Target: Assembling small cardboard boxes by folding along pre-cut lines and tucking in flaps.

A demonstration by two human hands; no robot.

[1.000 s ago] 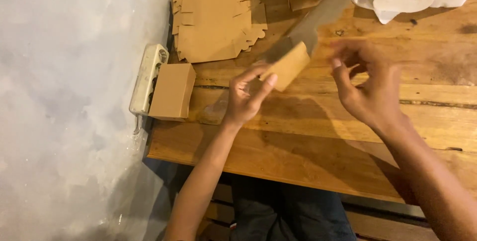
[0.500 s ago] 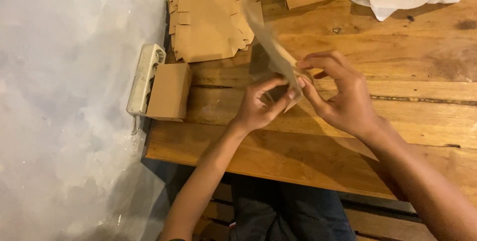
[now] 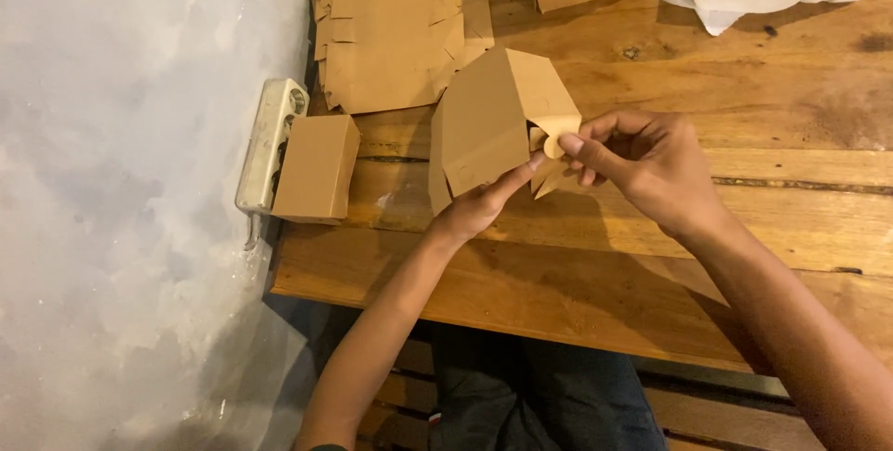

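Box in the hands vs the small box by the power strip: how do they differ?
The box in hand is held off the table by the left hand and right hand; the small box rests on the wooden table beside the power strip. The box in hand is half-formed, flaps loose at one end; the small box looks closed. The box in hand appears larger. Both are plain brown cardboard.

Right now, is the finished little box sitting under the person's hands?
No, the small closed cardboard box sits apart by the table's left edge, beside the white power strip.
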